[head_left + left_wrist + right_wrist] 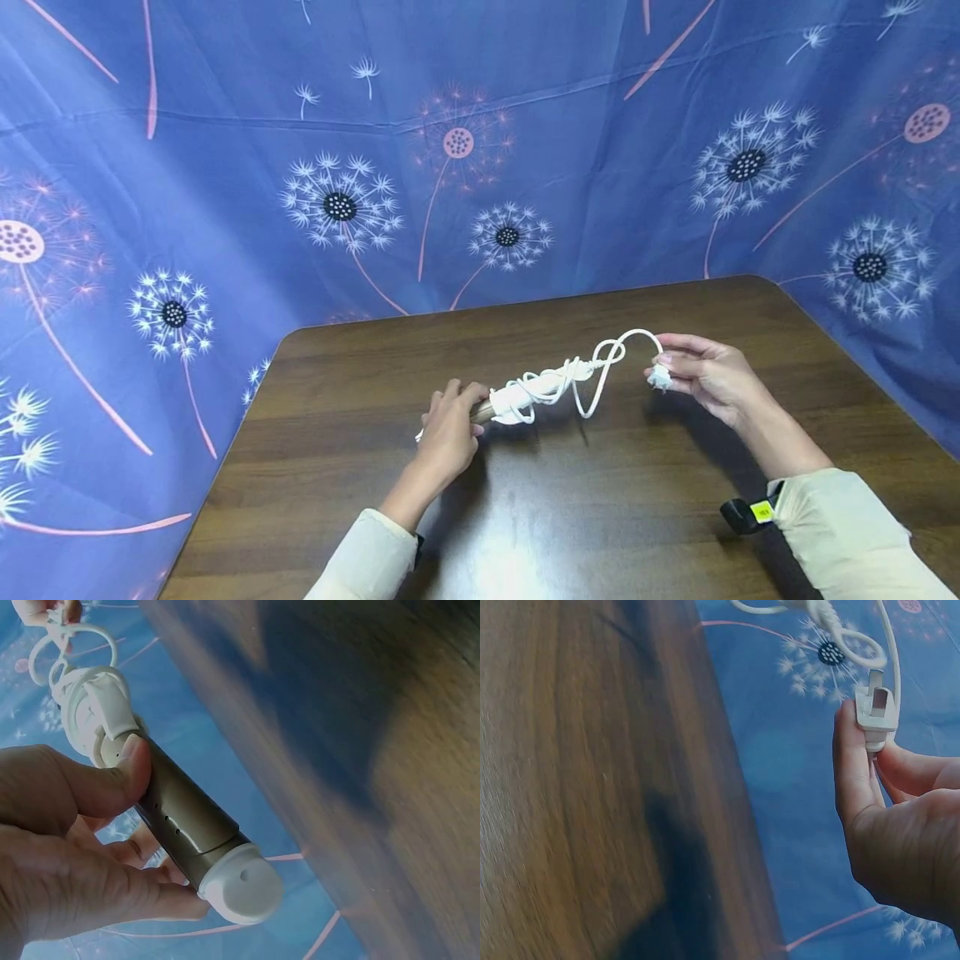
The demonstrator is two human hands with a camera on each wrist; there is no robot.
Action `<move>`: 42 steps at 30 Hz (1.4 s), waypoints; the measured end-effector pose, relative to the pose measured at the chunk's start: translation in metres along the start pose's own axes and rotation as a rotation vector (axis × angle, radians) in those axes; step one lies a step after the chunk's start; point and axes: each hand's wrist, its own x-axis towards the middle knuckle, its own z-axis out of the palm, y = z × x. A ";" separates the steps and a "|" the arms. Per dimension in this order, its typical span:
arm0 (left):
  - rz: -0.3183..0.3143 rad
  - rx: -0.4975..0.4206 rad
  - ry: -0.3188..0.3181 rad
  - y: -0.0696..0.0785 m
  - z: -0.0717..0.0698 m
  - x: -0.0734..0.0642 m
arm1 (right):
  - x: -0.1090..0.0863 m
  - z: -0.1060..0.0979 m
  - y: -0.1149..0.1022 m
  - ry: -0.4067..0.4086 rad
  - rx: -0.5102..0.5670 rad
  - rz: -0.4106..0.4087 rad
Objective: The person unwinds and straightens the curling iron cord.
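Note:
My left hand (447,429) grips a hair styling iron by its bronze barrel (191,810). Thumb and fingers lie around the barrel, and a white cap (244,885) sticks out at its end. The iron's white handle (551,383) points to the right, with the white cord (602,389) wound around it in loose loops. On the right, my right hand (712,379) pinches the white two-pin plug (876,712) at the cord's end. Its metal pins show in the right wrist view. A stretch of cord arches between plug and handle.
Beneath both hands is a brown wooden table (337,517), with a bright reflection near the front. Blue cloth (570,167) printed with dandelions hangs behind and beside it. A black band with a yellow label (762,511) sits at the right sleeve.

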 end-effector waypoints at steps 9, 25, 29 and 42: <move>-0.029 -0.038 0.012 -0.013 -0.002 0.001 | -0.010 -0.021 -0.014 0.068 0.083 0.000; 0.022 0.016 0.087 -0.030 -0.009 0.001 | -0.006 -0.034 -0.039 0.354 0.250 -0.091; 0.027 0.043 0.110 -0.033 -0.010 0.001 | -0.004 -0.029 -0.047 0.409 0.282 -0.152; -0.025 0.089 0.126 -0.041 -0.012 0.002 | -0.006 -0.027 -0.065 0.468 0.429 -0.330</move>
